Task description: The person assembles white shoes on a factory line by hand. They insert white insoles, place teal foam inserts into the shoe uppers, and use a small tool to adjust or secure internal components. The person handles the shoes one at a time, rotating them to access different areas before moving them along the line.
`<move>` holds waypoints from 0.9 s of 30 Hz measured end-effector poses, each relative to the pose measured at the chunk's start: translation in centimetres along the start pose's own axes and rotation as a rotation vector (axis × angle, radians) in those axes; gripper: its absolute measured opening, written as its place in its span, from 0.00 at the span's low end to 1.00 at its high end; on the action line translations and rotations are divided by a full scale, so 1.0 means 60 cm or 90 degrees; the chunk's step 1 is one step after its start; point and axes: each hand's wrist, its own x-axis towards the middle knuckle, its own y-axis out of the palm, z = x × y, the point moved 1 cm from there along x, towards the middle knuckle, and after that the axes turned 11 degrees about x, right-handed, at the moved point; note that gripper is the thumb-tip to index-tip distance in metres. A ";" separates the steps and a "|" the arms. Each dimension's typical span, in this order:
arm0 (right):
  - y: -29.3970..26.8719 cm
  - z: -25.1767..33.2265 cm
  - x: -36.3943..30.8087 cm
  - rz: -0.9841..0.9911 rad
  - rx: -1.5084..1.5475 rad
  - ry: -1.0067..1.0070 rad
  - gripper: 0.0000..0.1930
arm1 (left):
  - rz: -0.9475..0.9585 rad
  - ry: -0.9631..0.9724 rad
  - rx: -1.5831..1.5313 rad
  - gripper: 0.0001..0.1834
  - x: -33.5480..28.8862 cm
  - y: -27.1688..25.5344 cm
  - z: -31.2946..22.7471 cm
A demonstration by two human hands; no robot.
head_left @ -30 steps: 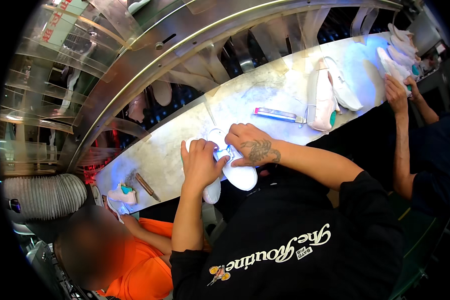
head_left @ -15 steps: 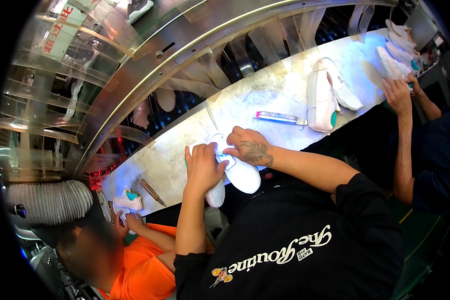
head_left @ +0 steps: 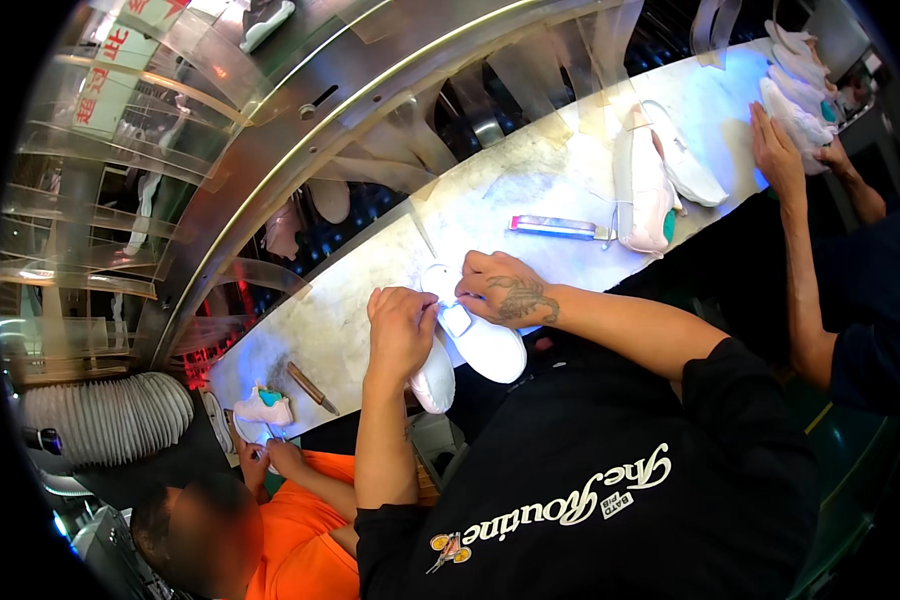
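Note:
A brightly lit white shoe sole (head_left: 495, 352) lies slantwise at the near edge of the bench, with a small white square piece (head_left: 456, 320) on its middle. My left hand (head_left: 400, 325) has thumb and forefinger pinched at the sole's left edge. On the opposite edge, the curled fingers of my right hand (head_left: 500, 288) grip close to the rounded far end; the palm hides part of the sole. Beneath my left wrist, a second white shoe piece (head_left: 433, 380) sticks out past the bench edge, its upper part covered by the hand.
Right of my hands lie a brush-like tool (head_left: 555, 228) and a pair of white shoe parts (head_left: 645, 180). A wooden-handled tool (head_left: 310, 385) lies left. Co-workers handle shoes at both ends of the bench (head_left: 360, 270). Clear plastic strips (head_left: 390, 170) hang along its far side.
My left thumb has drawn in against the forefinger at the sole's edge. My right fingers have shifted slightly along it. The right co-worker's near hand has lifted off the stacked shoes.

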 end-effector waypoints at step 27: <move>0.015 0.016 0.006 0.005 0.020 -0.019 0.08 | 0.150 -0.039 0.009 0.05 -0.002 -0.010 0.004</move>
